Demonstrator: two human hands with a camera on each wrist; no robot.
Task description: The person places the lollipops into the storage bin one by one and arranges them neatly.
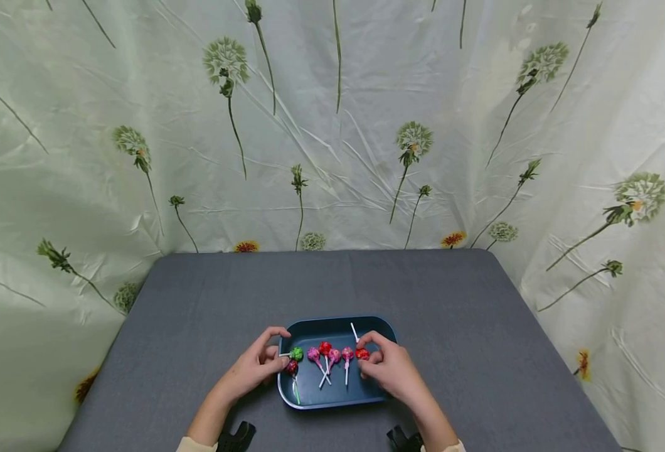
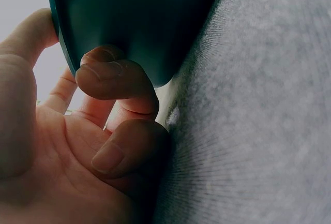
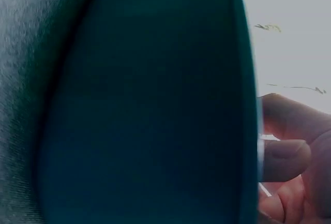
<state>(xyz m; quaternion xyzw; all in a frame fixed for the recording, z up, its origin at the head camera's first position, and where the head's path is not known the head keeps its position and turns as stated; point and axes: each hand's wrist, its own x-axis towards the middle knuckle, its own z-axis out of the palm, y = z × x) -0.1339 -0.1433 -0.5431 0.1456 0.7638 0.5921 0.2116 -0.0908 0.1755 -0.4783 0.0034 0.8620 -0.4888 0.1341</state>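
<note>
A dark blue tray (image 1: 361, 397) holds several lollipops. My left hand (image 1: 258, 361) grips its left end, with the thumb at the rim and fingers (image 2: 116, 81) curled against the outer wall in the left wrist view. Beside that thumb lie a green lollipop (image 1: 296, 353) and a dark red lollipop (image 1: 292, 367). Over the tray's right part, my right hand (image 1: 386, 364) pinches a red lollipop (image 1: 362, 355) whose white stick (image 1: 354, 331) points away; the fingers hide part of it. In the right wrist view, the tray wall (image 3: 150, 100) hides what the fingertips hold.
In the tray's middle lie pink lollipops (image 1: 347, 354) and another red lollipop (image 1: 325, 347), sticks toward the near side, two of them crossing. The grey table (image 1: 451, 314) runs back to a curtain (image 1: 332, 157) with dandelion prints, which also hangs along both sides.
</note>
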